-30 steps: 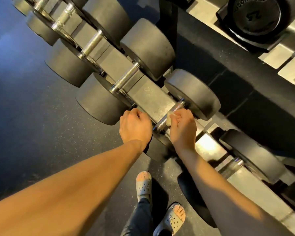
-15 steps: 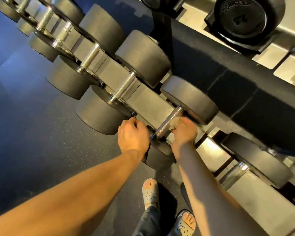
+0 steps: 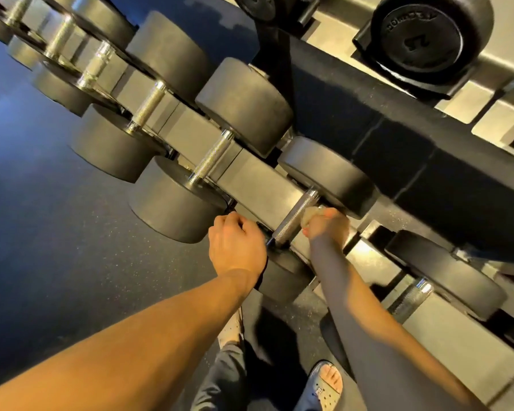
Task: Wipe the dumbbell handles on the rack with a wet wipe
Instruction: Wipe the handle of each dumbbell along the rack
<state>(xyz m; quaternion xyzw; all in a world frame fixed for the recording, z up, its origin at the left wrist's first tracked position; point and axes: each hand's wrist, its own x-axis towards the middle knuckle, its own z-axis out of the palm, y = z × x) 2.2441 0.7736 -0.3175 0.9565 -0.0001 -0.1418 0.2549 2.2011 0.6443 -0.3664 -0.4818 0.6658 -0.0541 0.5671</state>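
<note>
Now wiping the handle, wipe on its far half

My left hand (image 3: 235,244) is curling beside the near head (image 3: 282,277); I cannot tell whether it is gripping anything. On the rack (image 3: 250,179), the handle (image 3: 291,223) is lying crosswise, and my right hand (image 3: 328,228) is pinching the wet wipe (image 3: 309,214) against it. I am judging that wrapping the wipe round and sliding the full length works best. Heads are crowding both ends; open room is lying above.
</note>
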